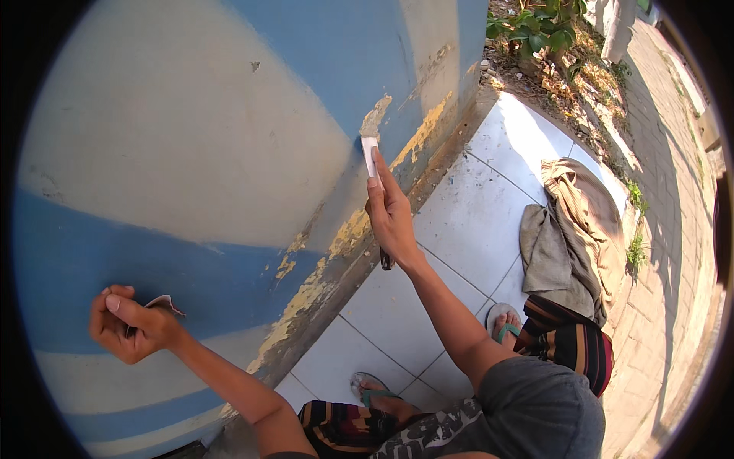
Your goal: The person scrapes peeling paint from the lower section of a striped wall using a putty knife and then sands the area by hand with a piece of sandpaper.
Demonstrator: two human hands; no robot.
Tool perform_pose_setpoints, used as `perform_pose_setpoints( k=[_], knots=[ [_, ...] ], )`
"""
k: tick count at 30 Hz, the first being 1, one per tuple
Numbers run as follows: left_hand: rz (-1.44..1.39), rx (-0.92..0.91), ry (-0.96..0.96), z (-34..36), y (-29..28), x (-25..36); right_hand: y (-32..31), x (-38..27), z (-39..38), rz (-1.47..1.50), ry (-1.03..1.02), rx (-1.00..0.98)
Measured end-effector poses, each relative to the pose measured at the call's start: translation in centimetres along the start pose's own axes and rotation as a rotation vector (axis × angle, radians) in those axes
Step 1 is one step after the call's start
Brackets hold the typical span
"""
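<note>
My right hand (390, 214) grips a scraper (370, 150) with a pale flat blade and dark handle end. The blade's tip rests at a pale, rough flaked patch (375, 115) on the wall, which is painted in blue and cream bands (183, 115). More peeling, yellowish paint (344, 233) runs along the wall's lower edge. At the left, my left hand (130, 325) is closed round a crumpled thin sheet (166, 303), close to the dark blue band; whether it touches the wall I cannot tell.
White floor tiles (470, 222) border the wall, under my sandalled feet (375, 386). A beige and grey cloth (581, 222) is heaped to the right. A paved path (654, 252) runs along the far right; leafy plants (535, 30) grow by the wall's far end.
</note>
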State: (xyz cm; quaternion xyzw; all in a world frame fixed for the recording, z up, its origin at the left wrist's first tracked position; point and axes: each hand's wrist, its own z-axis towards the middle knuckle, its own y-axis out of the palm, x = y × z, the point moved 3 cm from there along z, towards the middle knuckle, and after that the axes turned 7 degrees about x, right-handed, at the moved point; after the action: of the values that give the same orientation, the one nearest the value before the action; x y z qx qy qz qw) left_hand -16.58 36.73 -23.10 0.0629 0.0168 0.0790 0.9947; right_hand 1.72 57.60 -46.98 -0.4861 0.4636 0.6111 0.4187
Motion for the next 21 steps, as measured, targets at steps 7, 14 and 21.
perform_pose_setpoints(
  k=[7,14,21],
  knots=[
    [-0.048,0.009,0.074,0.7,-0.1,0.3,0.0,-0.4,0.6,-0.057,0.015,0.028],
    [-0.078,0.012,0.105,1.3,0.1,0.4,-0.4,-0.4,1.0,-0.067,-0.029,0.021],
    [-0.107,0.003,0.067,0.2,0.1,-0.2,-0.8,-0.2,0.3,-0.063,-0.009,0.01]
  ],
)
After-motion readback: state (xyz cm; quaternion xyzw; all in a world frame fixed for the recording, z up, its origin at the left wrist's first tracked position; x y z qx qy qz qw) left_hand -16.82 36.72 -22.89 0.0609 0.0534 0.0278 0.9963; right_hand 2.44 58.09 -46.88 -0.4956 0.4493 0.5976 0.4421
